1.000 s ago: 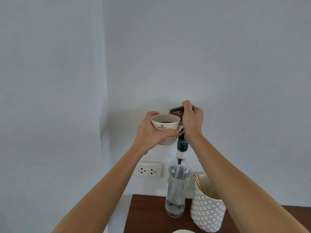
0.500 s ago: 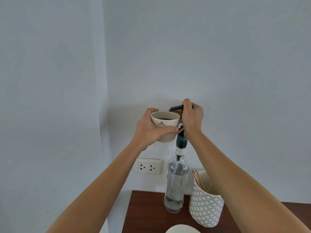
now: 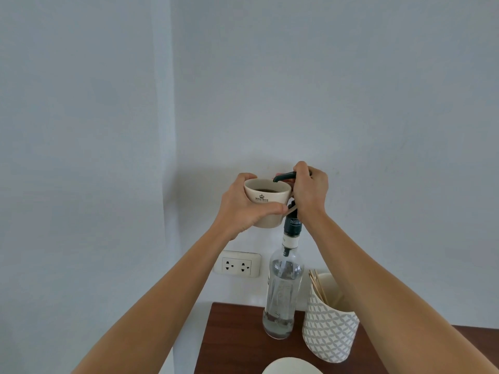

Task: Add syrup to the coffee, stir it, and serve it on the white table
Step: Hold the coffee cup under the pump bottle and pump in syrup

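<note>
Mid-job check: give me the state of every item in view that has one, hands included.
Cup: lifted, upright, dark coffee inside, held under the spout.
Left hand: shut on the cup.
Right hand: closed on the pump head.
Syrup bottle: upright on the brown table, nearly empty.
Patterned holder: upright, wooden sticks inside.
Wall socket: nothing plugged in.

A cream ceramic coffee cup (image 3: 266, 202) with a black crown logo holds dark coffee and sits upright in the air, just under the dark pump spout (image 3: 284, 176) of a tall clear syrup bottle (image 3: 282, 290), which stands upright, nearly empty, on the brown table (image 3: 237, 336).
</note>
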`<state>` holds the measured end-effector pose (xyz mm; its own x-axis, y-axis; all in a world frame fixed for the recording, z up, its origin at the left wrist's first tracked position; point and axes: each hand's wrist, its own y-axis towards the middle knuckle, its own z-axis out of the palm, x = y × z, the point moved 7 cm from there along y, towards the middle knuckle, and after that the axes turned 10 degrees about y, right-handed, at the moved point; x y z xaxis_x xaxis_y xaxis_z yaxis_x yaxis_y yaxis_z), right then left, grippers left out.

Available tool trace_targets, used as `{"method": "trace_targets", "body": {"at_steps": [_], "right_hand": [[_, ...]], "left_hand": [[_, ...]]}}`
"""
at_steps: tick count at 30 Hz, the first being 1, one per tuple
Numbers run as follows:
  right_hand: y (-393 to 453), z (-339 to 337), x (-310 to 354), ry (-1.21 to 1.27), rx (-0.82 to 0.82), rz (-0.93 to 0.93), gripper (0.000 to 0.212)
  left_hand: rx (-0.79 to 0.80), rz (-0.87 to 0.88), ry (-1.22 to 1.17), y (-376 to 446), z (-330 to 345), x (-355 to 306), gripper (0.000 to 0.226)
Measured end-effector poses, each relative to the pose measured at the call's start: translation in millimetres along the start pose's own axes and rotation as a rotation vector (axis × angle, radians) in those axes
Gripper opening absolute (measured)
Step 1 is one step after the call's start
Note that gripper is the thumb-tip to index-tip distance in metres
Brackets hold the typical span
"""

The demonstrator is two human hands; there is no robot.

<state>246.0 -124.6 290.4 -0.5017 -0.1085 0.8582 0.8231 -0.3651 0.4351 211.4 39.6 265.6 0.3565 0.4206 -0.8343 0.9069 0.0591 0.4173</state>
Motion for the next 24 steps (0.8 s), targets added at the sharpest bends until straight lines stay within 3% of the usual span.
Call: {"method": "trace_targets", "body": {"at_steps": [5, 18, 24], "right_hand": [[0.6, 1.1, -2.3, -0.011, 0.027, 0.006, 0.038], [-9.4, -0.3, 4.8, -0.084, 0.081, -0.014, 0.040], [-10.6, 2.3, 13.2, -0.008, 0.065, 0.083, 0.044]], "left_hand": [[0.004, -0.002, 0.005, 0.1, 0.4, 1.9, 0.091], [0.032, -0.010, 0.026, -3.0, 1.0, 0.7, 0.094], [0.025, -0.006, 0.030, -1.2, 0.9, -5.0, 0.093]]}}
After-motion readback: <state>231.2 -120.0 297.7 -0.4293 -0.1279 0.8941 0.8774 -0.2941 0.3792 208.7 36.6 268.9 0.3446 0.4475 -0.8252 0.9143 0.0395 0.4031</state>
